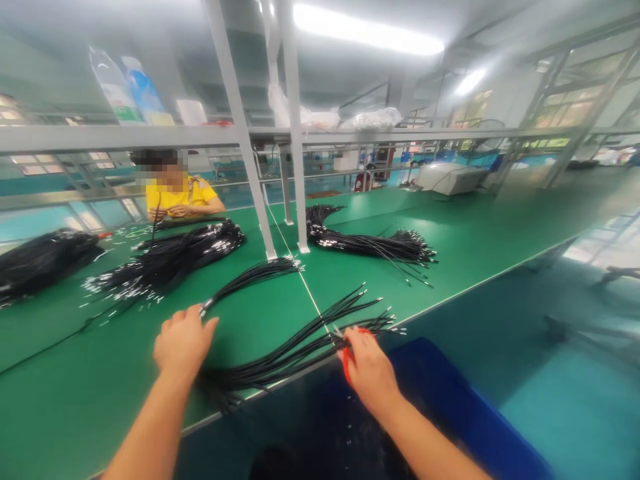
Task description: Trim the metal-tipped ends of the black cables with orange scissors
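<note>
My right hand [367, 367] is closed around red-handled scissors [347, 367]. Their metal tips lie over a loose, fanned bundle of black cables [300, 343] with pale ends, spread along the front edge of the green table. To the left, my left hand [183, 343] has its fingers curled at the near end of a thinner bundle of black cables [250, 275]. That end sits between its thumb and index finger; the fingertips are hidden behind the hand. The near end of the fanned bundle is blurred.
Larger black cable bundles lie on the green table [470, 230] at left and beyond the metal posts [299, 167]. A blue bin [450, 393] stands below the front edge. Across the table a person in a yellow shirt [195, 193] handles a cable. Bottles stand on the overhead shelf [125, 135].
</note>
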{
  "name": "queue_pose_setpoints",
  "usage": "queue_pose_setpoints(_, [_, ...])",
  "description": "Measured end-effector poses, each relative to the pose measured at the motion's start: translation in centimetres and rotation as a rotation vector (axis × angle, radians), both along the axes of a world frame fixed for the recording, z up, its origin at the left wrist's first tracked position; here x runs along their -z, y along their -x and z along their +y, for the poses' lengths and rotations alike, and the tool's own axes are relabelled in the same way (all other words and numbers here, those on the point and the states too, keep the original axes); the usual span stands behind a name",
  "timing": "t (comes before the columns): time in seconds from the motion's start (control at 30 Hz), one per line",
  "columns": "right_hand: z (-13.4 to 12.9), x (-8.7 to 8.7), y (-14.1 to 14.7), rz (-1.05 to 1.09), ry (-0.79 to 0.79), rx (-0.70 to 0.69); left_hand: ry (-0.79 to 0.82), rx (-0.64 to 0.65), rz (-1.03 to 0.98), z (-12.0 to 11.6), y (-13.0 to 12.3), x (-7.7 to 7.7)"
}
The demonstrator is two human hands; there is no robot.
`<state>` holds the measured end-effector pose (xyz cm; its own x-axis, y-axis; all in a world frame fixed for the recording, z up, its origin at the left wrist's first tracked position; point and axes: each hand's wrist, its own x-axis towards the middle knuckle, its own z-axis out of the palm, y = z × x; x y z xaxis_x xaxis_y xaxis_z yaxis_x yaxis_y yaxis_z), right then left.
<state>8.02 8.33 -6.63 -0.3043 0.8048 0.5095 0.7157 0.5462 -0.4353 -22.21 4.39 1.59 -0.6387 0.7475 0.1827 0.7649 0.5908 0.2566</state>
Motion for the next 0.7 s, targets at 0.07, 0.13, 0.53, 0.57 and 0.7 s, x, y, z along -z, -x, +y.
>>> queue_pose_setpoints(0.07, [0.0, -1.0, -1.6, 0.078, 0.032, 0.012, -0.009, 0.149, 0.02, 0.1, -3.9, -0.2])
queue_pose_setpoints(0.13, [-0.1, -2.0, -3.4, 0.139, 0.074, 0.028, 0.002, 0.346, 0.004, 0.3, -8.3, 0.2])
queue_pose_setpoints(0.53, [-6.2, -0.9, -10.4, 0.446, 0.261, 0.22, 0.054, 0.549, -0.033, 2.8, -17.8, 4.2])
queue_pose_setpoints(0.57, [-6.7, -0.7, -10.4, 0.512, 0.291, 0.271, 0.053, 0.533, -0.065, 3.1, -17.9, 3.7])
queue_pose_setpoints(0.7, [-7.9, -1.0, -9.4, 0.768, 0.38, 0.439, 0.038, 0.645, -0.198, 3.7, -20.5, 0.8])
